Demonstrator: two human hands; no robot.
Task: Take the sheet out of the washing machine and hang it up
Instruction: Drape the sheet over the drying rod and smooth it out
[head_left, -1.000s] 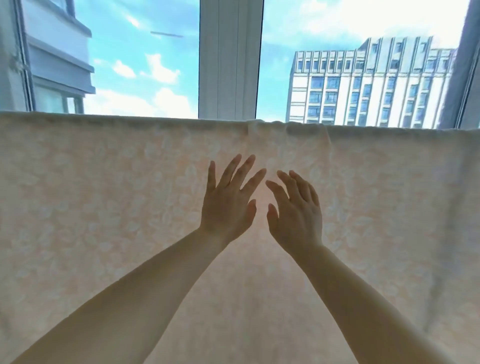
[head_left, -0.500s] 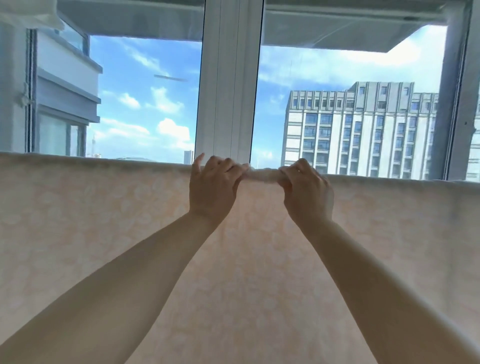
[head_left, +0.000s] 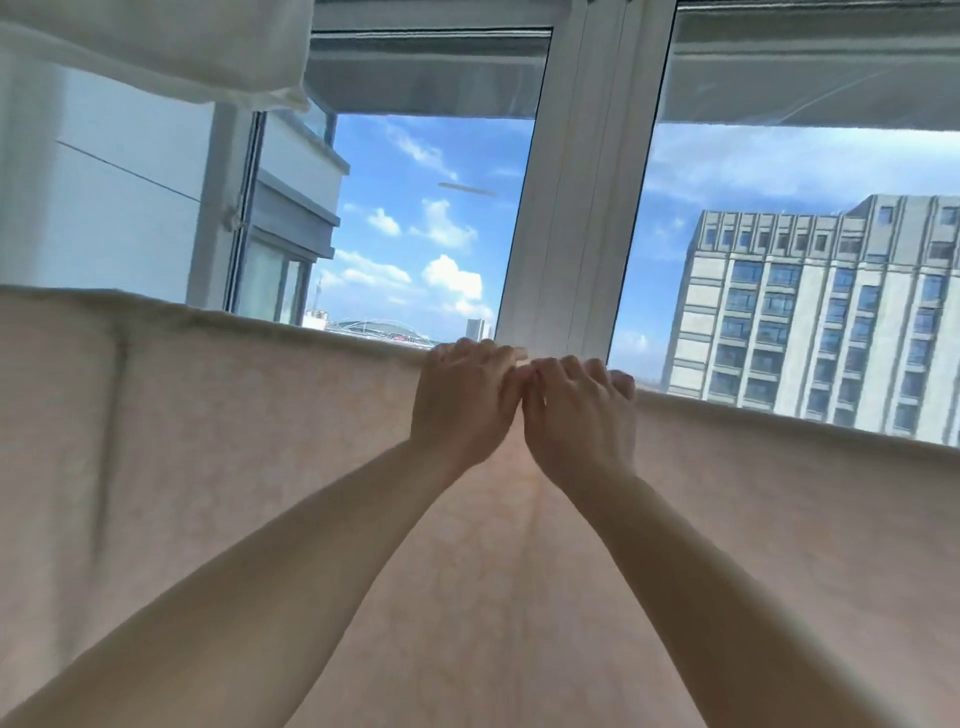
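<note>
Head view: our left hand (head_left: 460, 402) and right hand (head_left: 579, 415), fingers curled, grip the sheet (head_left: 234, 467) at its top edge, mid-frame.
Sheet: hangs across the frame's lower half.
Risk: pulling one side could slide it off.

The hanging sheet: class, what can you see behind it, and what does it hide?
Above the pale sheet show a white window frame, sky and a tall building. Both hands curl over its top edge. The rail or line under that edge, and everything lower, is covered.
</note>
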